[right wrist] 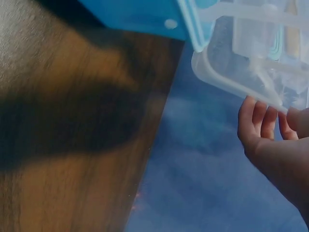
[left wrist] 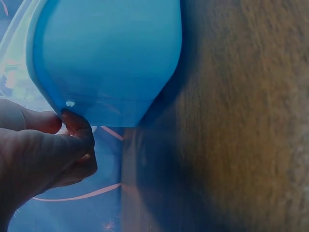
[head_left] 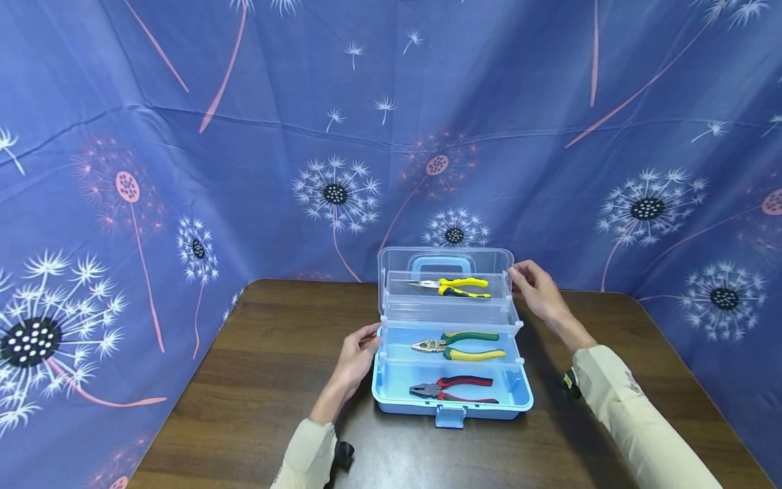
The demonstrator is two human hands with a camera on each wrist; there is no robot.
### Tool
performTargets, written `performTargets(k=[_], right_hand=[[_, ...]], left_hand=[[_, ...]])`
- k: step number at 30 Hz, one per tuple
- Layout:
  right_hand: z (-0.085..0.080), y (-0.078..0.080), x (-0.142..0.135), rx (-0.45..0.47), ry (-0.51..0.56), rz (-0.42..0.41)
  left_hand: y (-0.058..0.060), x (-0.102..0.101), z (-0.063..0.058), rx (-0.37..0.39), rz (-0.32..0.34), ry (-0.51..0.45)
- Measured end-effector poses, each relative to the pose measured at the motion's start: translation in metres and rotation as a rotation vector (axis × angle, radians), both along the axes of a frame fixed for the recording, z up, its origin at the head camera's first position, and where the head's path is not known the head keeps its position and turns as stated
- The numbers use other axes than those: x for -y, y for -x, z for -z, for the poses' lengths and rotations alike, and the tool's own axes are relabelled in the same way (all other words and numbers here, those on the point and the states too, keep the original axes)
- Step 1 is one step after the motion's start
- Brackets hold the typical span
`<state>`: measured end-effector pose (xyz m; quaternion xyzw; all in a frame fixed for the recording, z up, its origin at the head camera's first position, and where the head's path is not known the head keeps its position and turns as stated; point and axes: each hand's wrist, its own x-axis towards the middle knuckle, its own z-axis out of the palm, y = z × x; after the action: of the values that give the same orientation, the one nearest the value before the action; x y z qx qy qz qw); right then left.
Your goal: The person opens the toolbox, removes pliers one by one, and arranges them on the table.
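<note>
A light blue toolbox [head_left: 406, 409] stands open on the table, its clear lid [head_left: 398, 259] raised at the back and its trays fanned out. Yellow-and-black needle-nose pliers [head_left: 467, 281] lie in the top tray. Green-and-yellow combination pliers [head_left: 470, 336] lie in the tray below, and red-and-black pliers [head_left: 435, 390] in the blue base. My left hand [head_left: 353, 360] pinches the rim at the box's rear left corner, thumb and forefinger meeting there in the left wrist view. With thumb and fingertips, my right hand [head_left: 540, 292] grips the right edge of the lid.
The box rests on a dark brown wooden table [head_left: 275, 380]. A blue cloth with dandelion prints [head_left: 336, 81] hangs right behind the table's back edge. The box's front latch [head_left: 450, 417] hangs down. A light blue carry handle [head_left: 441, 261] shows through the lid.
</note>
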<state>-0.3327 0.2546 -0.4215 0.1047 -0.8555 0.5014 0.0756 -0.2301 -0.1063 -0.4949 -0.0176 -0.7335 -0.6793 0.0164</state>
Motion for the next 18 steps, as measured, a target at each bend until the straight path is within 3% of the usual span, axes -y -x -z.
performTargets(k=[5, 10, 18], right_hand=[[0.009, 0.006, -0.002, -0.008, -0.068, -0.02], [0.023, 0.011, -0.004, -0.005, -0.209, -0.02], [0.044, 0.018, -0.002, 0.133, -0.288, -0.018]], left_hand=[[-0.002, 0.001, 0.001, 0.007, -0.005, -0.003], [-0.007, 0.0, 0.0, 0.013, 0.008, -0.006], [-0.012, -0.001, 0.002, 0.027, 0.018, -0.029]])
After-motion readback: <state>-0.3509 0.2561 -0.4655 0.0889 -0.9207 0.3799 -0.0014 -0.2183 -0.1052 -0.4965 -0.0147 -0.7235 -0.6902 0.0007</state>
